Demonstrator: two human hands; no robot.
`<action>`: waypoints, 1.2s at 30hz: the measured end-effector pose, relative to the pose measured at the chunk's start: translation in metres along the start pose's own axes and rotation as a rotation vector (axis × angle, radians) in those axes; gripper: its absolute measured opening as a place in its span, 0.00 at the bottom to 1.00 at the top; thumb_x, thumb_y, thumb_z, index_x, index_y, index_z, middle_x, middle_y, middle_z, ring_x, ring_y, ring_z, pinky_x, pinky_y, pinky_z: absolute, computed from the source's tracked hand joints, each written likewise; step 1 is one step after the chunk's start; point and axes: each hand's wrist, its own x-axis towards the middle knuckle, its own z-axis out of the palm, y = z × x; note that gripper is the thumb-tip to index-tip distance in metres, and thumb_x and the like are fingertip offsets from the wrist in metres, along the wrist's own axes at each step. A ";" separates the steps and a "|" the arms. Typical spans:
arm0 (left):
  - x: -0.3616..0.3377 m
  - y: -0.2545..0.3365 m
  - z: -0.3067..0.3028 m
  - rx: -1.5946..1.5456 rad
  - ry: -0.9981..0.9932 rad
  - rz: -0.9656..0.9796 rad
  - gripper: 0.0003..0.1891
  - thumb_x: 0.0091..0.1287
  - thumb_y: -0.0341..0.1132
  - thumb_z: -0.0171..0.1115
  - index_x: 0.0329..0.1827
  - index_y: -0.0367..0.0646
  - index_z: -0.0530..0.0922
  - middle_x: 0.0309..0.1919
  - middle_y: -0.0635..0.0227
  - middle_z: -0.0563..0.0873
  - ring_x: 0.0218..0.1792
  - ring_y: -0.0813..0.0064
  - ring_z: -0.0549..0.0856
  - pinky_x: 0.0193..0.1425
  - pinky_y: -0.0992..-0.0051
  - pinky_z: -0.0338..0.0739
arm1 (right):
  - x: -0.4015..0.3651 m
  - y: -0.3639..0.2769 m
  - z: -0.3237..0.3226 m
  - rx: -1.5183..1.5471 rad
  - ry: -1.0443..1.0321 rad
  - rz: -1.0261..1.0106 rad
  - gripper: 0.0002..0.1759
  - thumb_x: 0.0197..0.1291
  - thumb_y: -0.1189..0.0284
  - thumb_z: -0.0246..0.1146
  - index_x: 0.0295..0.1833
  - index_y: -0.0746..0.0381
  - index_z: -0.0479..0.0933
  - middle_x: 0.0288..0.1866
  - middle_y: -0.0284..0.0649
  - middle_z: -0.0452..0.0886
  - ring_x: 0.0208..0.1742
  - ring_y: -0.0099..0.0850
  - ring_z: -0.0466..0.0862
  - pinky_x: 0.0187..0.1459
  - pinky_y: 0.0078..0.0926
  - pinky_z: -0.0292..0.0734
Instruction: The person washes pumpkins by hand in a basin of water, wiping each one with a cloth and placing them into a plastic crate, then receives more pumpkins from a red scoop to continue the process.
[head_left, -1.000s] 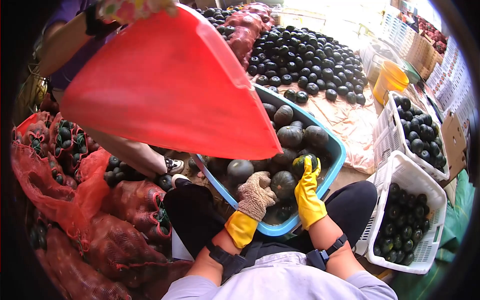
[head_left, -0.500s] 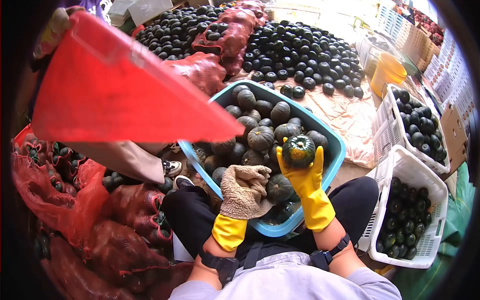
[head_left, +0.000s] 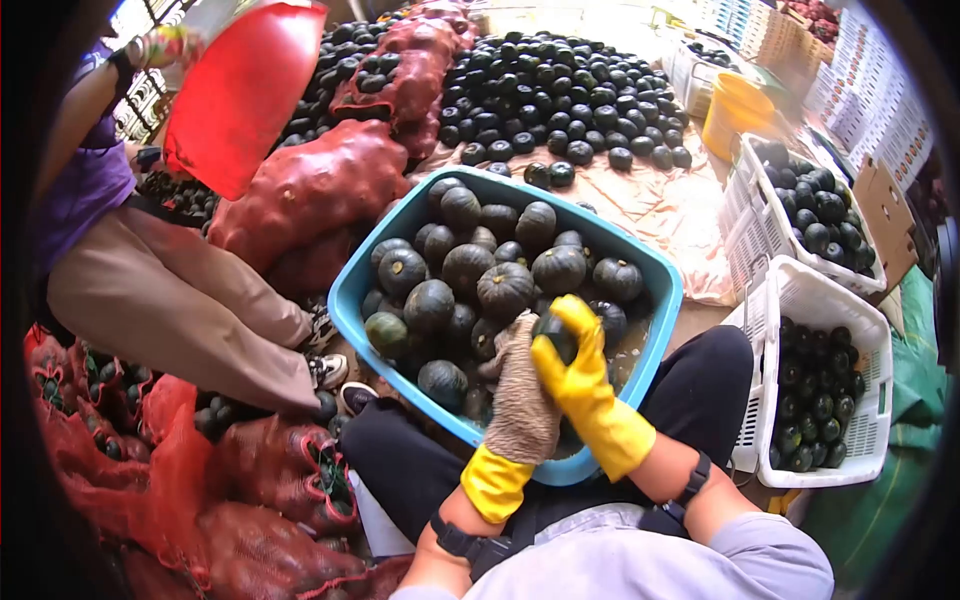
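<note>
My right hand point(head_left: 582, 375), in a yellow rubber glove, grips a small dark green pumpkin point(head_left: 556, 338) over the near part of a blue tub point(head_left: 352, 352). Its thumb and fingers curl around the pumpkin's right side. Against the left side of the same pumpkin rests a beige towel point(head_left: 525, 395), which covers my left hand point(head_left: 522, 425); a yellow glove cuff shows below it, and the fingers are hidden in the cloth. Many more dark pumpkins point(head_left: 507, 290) fill the tub, with murky water point(head_left: 632, 350) showing at the right.
White crates point(head_left: 868, 440) of small pumpkins stand at my right, near a yellow bucket point(head_left: 735, 112). Red mesh sacks point(head_left: 315, 185) lie to the left and behind. A pumpkin heap point(head_left: 570, 95) covers the far floor. On the left, a person point(head_left: 180, 280) holds a red basin point(head_left: 245, 95).
The red basin has swung up and left, away from the tub, and more pumpkins now show inside. My hands have come together, the right one lowering its pumpkin to the towel.
</note>
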 end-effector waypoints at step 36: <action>-0.010 -0.035 0.011 -0.653 0.232 -0.056 0.30 0.64 0.37 0.78 0.69 0.39 0.79 0.60 0.55 0.88 0.60 0.58 0.89 0.73 0.62 0.81 | -0.018 -0.010 0.008 0.656 -0.022 0.680 0.37 0.79 0.65 0.69 0.87 0.58 0.65 0.78 0.45 0.79 0.73 0.33 0.82 0.76 0.34 0.76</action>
